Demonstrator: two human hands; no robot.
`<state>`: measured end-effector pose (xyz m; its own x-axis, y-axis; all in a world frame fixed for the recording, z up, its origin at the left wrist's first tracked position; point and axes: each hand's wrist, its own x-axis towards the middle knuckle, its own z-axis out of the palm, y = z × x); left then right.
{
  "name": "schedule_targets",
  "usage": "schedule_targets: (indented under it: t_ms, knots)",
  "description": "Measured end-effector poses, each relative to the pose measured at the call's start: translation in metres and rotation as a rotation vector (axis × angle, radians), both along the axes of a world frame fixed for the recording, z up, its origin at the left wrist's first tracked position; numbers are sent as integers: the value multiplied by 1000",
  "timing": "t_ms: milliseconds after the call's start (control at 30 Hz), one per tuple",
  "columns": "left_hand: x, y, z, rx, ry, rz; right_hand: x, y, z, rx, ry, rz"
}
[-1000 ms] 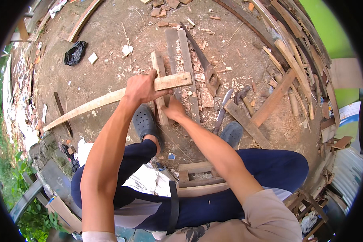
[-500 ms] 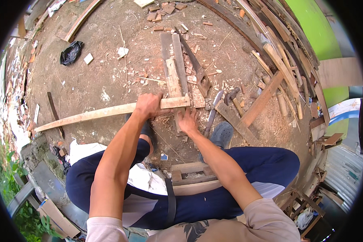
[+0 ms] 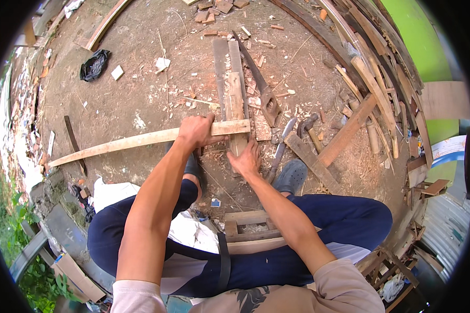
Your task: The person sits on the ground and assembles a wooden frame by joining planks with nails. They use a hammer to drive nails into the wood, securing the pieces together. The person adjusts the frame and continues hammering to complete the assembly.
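Observation:
My left hand [image 3: 196, 130] is closed around a long, pale wooden plank [image 3: 130, 140], which runs out to the left and bows in the view. The plank's right end lies crosswise over a shorter light wooden board [image 3: 235, 99]. Just below that crossing, my right hand [image 3: 247, 158] grips the short board's near end, thumb on one side and fingers on the other. Beneath the short board lie two greyish boards [image 3: 222, 57] pointing away from me. A handsaw [image 3: 261, 81] rests to their right. My left palm and most of its fingertips are hidden.
Right of my hands lie a hammer [image 3: 310, 127], a long-bladed tool [image 3: 282, 148] and crossed wood offcuts [image 3: 316, 163]. Timber [image 3: 373, 86] is piled along the right side. A black plastic bag [image 3: 94, 65] sits at the far left. A small wooden frame [image 3: 240, 237] is between my legs.
The short board has turned, its far end shifting right, more in line with the grey boards. My right hand has come slightly nearer to me along it. My left hand keeps its hold.

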<state>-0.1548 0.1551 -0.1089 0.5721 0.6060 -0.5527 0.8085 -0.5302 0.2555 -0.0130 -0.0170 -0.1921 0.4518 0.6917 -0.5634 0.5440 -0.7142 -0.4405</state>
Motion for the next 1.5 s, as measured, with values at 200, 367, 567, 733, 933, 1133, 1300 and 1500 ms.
schedule_targets:
  t_ms: [200,367,567,733,933,1133,1300,1500]
  knots:
    - [-3,0,-5,17,-24,8,-32,-4,6,-30,-141,118]
    - [-4,-2,-6,13,-38,5,-39,-12,-13,74,-187,5]
    - [-5,-2,-5,3,-54,8,-43,-16,-15,172,-195,-41]
    - [-4,0,-8,8,-58,32,-49,2,-13,77,-318,55]
    - [-5,7,11,-7,-75,56,-6,31,-17,113,-2,-417]
    - [-12,21,24,92,-157,71,9,30,-10,-84,60,-134]
    - [-15,34,52,169,-170,69,-6,11,-37,75,153,-161]
    - [-15,61,90,237,-190,86,-5,19,-55,18,271,-286]
